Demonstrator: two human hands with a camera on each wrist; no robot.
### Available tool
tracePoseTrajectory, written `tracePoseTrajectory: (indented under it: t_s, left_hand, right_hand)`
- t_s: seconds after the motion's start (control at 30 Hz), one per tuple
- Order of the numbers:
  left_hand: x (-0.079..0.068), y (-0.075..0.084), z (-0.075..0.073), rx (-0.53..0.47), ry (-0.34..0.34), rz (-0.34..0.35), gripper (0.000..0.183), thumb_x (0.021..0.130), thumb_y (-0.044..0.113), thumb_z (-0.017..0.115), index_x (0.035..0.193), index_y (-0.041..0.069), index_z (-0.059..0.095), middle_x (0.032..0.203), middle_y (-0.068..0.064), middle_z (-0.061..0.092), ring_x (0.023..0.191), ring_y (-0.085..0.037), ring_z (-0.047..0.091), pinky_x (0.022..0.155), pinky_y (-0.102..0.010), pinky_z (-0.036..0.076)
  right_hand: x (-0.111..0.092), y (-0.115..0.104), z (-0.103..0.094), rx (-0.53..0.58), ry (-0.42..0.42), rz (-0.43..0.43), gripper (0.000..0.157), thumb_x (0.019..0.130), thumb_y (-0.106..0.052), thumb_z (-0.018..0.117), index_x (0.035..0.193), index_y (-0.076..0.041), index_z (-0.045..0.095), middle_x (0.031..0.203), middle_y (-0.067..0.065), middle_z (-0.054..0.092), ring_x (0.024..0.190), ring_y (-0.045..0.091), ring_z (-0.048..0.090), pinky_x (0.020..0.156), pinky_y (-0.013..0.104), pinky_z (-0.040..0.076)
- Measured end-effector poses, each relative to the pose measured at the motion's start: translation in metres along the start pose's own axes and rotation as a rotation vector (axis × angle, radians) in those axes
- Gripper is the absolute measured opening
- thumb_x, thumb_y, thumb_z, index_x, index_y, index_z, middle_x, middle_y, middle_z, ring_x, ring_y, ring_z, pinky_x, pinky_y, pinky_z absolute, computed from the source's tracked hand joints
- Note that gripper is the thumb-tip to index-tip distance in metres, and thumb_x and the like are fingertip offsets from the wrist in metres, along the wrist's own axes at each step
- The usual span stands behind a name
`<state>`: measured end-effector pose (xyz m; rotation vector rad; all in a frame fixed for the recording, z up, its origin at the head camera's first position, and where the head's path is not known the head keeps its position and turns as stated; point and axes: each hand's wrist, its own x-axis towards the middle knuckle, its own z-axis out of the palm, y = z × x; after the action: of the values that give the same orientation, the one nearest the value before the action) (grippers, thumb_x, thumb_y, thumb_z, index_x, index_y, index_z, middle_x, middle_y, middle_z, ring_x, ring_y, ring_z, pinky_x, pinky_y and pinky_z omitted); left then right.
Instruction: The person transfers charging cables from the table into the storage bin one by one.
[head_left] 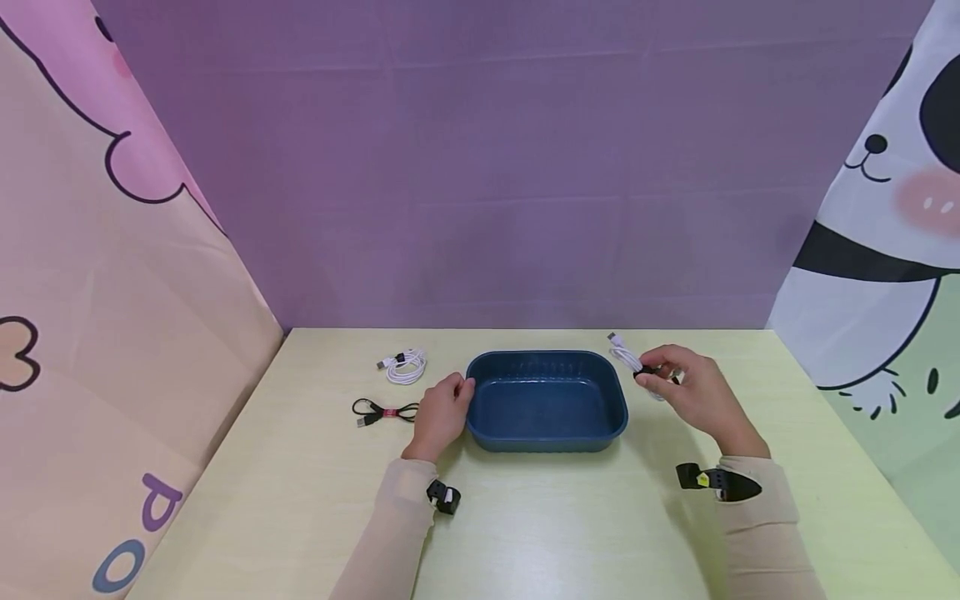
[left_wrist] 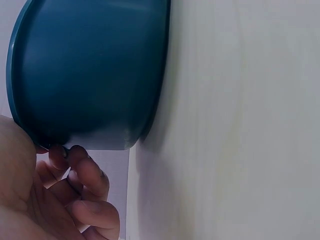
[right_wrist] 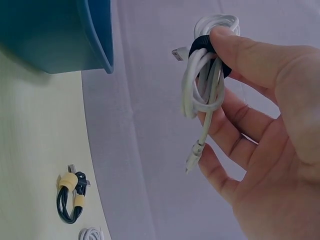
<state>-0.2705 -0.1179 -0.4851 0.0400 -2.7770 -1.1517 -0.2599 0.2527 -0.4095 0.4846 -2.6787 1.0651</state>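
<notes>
A blue plastic basin (head_left: 547, 442) stands on the table, and no object shows inside it. My left hand (head_left: 441, 414) pinches the rim at its left end; in the left wrist view the curled fingers (left_wrist: 90, 175) meet the basin's edge. Right of the basin, my right hand (head_left: 686, 387) holds a coiled white USB cable (right_wrist: 202, 90) above the table. Thumb and fingers pinch it at its black strap (right_wrist: 202, 44), with one plug hanging down and the USB plug sticking out sideways.
Left of the basin lie a coiled white cable (head_left: 406, 367) and a black USB cable (head_left: 367, 412) with a red tie. The right wrist view shows a black cable (right_wrist: 64, 202) with yellow ties and another white cable (right_wrist: 91, 234). A purple backdrop (head_left: 480, 208) rises behind the table.
</notes>
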Motion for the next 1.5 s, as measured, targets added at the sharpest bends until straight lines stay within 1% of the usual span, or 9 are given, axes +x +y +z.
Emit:
tracePoseTrajectory:
  t_s: [0.27, 0.47, 0.67, 0.87, 1.0, 1.23, 1.33, 1.5]
  left_hand:
    - [0.001, 0.001, -0.001, -0.004, 0.012, 0.01, 0.035, 0.107, 0.033, 0.05, 0.081, 0.011, 0.054, 0.067, -0.001, 0.046, 0.06, -0.019, 0.048, 0.055, -0.029, 0.031]
    - [0.001, 0.001, 0.0, -0.007, -0.003, -0.003, 0.034, 0.108, 0.033, 0.05, 0.082, 0.011, 0.054, 0.068, -0.001, 0.047, 0.061, -0.019, 0.048, 0.056, -0.029, 0.032]
    - [0.0, 0.001, 0.0, -0.011, 0.001, 0.01, 0.034, 0.108, 0.032, 0.05, 0.081, 0.011, 0.054, 0.068, -0.001, 0.046, 0.061, -0.018, 0.047, 0.055, -0.029, 0.031]
    - [0.001, 0.001, 0.001, -0.006, 0.008, 0.019, 0.034, 0.108, 0.031, 0.05, 0.081, 0.011, 0.054, 0.068, -0.001, 0.046, 0.06, -0.018, 0.048, 0.055, -0.028, 0.031]
    - [0.001, 0.001, 0.0, -0.01, -0.001, 0.003, 0.034, 0.108, 0.032, 0.05, 0.082, 0.011, 0.054, 0.068, -0.001, 0.046, 0.061, -0.018, 0.048, 0.056, -0.028, 0.031]
    - [0.007, -0.003, 0.001, -0.021, -0.02, -0.006, 0.033, 0.108, 0.033, 0.049, 0.083, 0.011, 0.054, 0.069, -0.001, 0.046, 0.062, -0.019, 0.048, 0.056, -0.029, 0.032]
    - [0.01, -0.006, 0.003, -0.026, -0.019, -0.006, 0.034, 0.108, 0.034, 0.05, 0.082, 0.012, 0.054, 0.068, 0.0, 0.046, 0.061, -0.018, 0.048, 0.056, -0.028, 0.032]
    - [0.014, -0.009, 0.005, -0.021, 0.014, 0.063, 0.034, 0.107, 0.031, 0.051, 0.079, 0.011, 0.052, 0.066, 0.0, 0.045, 0.058, -0.017, 0.046, 0.054, -0.028, 0.03]
  right_hand:
    - [0.003, 0.0, 0.003, -0.024, 0.002, -0.025, 0.02, 0.092, -0.017, 0.077, 0.11, -0.011, 0.072, 0.092, 0.003, 0.07, 0.083, 0.013, 0.058, 0.066, 0.029, 0.047]
    - [0.002, -0.002, 0.005, -0.021, -0.006, -0.02, 0.02, 0.092, -0.016, 0.077, 0.11, -0.011, 0.072, 0.095, 0.004, 0.071, 0.085, 0.014, 0.059, 0.067, 0.03, 0.048]
    - [0.002, -0.004, 0.007, -0.018, -0.005, -0.025, 0.02, 0.092, -0.014, 0.077, 0.111, -0.009, 0.072, 0.1, 0.007, 0.072, 0.087, 0.017, 0.06, 0.07, 0.032, 0.048]
    - [0.003, -0.006, 0.01, -0.006, -0.006, -0.04, 0.019, 0.091, -0.013, 0.078, 0.109, -0.011, 0.073, 0.098, 0.005, 0.07, 0.085, 0.019, 0.06, 0.071, 0.031, 0.047]
    - [0.004, -0.007, 0.012, 0.001, -0.003, -0.057, 0.019, 0.09, -0.012, 0.079, 0.108, -0.011, 0.074, 0.096, 0.004, 0.07, 0.084, 0.019, 0.06, 0.071, 0.03, 0.046]
    - [0.007, -0.007, 0.017, -0.01, 0.009, -0.071, 0.019, 0.089, -0.013, 0.079, 0.108, -0.011, 0.074, 0.098, 0.004, 0.071, 0.084, 0.017, 0.059, 0.071, 0.029, 0.046]
    - [0.008, -0.007, 0.02, -0.015, 0.007, -0.072, 0.02, 0.089, -0.014, 0.079, 0.108, -0.011, 0.074, 0.1, 0.005, 0.072, 0.085, 0.016, 0.06, 0.071, 0.029, 0.047]
    - [0.01, -0.007, 0.025, -0.017, 0.021, -0.085, 0.02, 0.089, -0.013, 0.08, 0.108, -0.012, 0.074, 0.102, 0.004, 0.072, 0.085, 0.013, 0.059, 0.074, 0.031, 0.049]
